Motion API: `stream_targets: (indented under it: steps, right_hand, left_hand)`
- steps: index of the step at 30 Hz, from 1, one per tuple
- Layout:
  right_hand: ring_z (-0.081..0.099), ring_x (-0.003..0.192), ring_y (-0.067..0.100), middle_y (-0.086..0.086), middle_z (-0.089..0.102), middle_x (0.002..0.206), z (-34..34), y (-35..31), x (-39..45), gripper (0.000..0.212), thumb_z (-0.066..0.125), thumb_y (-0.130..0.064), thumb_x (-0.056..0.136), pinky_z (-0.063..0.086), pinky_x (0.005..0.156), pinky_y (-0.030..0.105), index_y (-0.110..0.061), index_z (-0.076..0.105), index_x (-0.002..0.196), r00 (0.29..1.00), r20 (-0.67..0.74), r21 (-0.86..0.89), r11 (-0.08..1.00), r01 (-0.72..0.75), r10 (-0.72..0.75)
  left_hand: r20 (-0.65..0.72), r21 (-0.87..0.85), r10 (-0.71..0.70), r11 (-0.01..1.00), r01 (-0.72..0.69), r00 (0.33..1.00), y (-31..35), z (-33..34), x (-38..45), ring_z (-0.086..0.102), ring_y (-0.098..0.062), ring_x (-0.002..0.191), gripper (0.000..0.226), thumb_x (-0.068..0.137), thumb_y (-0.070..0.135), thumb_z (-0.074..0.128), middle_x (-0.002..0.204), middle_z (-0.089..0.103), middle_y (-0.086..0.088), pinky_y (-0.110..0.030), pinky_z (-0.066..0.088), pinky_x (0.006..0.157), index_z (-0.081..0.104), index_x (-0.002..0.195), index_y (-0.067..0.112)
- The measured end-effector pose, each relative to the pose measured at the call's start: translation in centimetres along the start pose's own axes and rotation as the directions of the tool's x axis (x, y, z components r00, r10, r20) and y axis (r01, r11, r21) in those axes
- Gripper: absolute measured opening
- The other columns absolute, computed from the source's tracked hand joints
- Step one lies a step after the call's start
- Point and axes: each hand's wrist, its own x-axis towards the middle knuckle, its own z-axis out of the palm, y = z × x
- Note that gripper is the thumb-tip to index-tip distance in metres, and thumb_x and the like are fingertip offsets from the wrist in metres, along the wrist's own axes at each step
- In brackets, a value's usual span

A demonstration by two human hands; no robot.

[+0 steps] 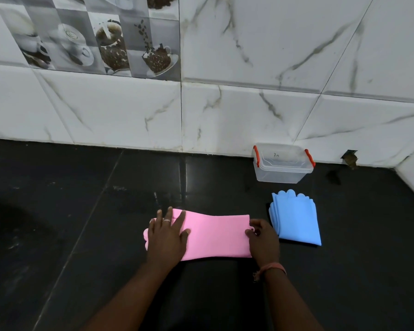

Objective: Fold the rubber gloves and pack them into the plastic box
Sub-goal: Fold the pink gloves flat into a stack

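A pink rubber glove [215, 235] lies flat and lengthwise on the black counter, fingers to the left, cuff to the right. My left hand [167, 237] presses flat on its finger end, fingers spread. My right hand [263, 240] pinches the cuff edge by a small loop. To the right lies a folded stack of blue rubber gloves [296, 218]. Behind that stack stands the clear plastic box [282, 172] with red side clips; it looks lidless and holds nothing I can see.
The black counter [105, 211] meets a white marble-tiled wall [225, 111] just behind the box. A small hole in the wall with dark debris [350, 158] lies right of the box. The wall turns a corner at the far right.
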Motion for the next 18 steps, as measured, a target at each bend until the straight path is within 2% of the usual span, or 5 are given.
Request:
stream_targets:
  steps: [4,7,9,13,18]
  right_hand:
    - [0.062,0.106,0.018,0.001,0.067,0.114,0.4,0.5,-0.6,0.027,0.061,0.002,0.091,0.052,0.092,0.035,-0.018,0.065,0.108,0.998,0.004,0.183,0.981,-0.056,0.056]
    - [0.062,0.103,0.016,-0.001,0.067,0.111,0.7,0.5,-0.4,0.025,0.062,0.0,0.092,0.052,0.092,0.035,-0.019,0.066,0.108,0.994,-0.034,0.2,0.975,-0.099,0.107]
    - [0.062,0.099,0.015,-0.001,0.068,0.107,0.9,0.2,-0.4,0.023,0.062,-0.001,0.091,0.05,0.087,0.031,-0.021,0.066,0.103,0.99,-0.072,0.203,0.974,-0.105,0.122]
    - [0.063,0.097,0.017,-0.004,0.065,0.099,1.3,-0.5,-0.7,0.024,0.061,-0.002,0.09,0.045,0.08,0.026,-0.025,0.062,0.096,0.989,-0.096,0.126,0.987,-0.097,0.109]
    - [0.061,0.108,0.022,0.003,0.063,0.117,1.2,-0.5,-0.7,0.034,0.06,0.0,0.083,0.052,0.093,0.034,-0.015,0.064,0.113,0.99,-0.115,-0.062,0.994,-0.095,0.087]
  left_hand:
    - [-0.091,0.048,-0.082,0.995,0.087,0.992,-0.4,0.7,-0.7,0.023,-0.038,0.155,0.059,0.101,0.04,0.05,0.165,0.033,-0.015,-0.052,0.017,0.126,0.037,0.158,0.031]
    - [-0.129,0.05,-0.129,0.989,0.137,0.983,-0.1,0.7,-0.8,0.029,-0.039,0.152,0.054,0.102,0.038,0.048,0.158,0.046,-0.016,-0.056,0.015,0.126,0.044,0.155,0.028]
    - [-0.118,0.064,-0.127,0.989,0.135,0.985,-0.1,1.0,-1.0,0.029,-0.039,0.152,0.054,0.104,0.038,0.04,0.157,0.046,-0.016,-0.055,0.015,0.126,0.041,0.156,0.025]
    - [-0.11,0.103,-0.133,0.984,0.145,0.985,-0.3,1.4,-0.9,0.03,-0.039,0.152,0.064,0.1,0.043,0.02,0.158,0.046,-0.016,-0.053,0.016,0.126,0.038,0.158,0.022]
    - [-0.104,0.102,-0.105,0.988,0.115,0.989,-0.1,0.7,-0.6,0.025,-0.041,0.154,0.071,0.096,0.046,0.012,0.162,0.038,-0.019,-0.057,0.017,0.126,0.039,0.157,0.022]
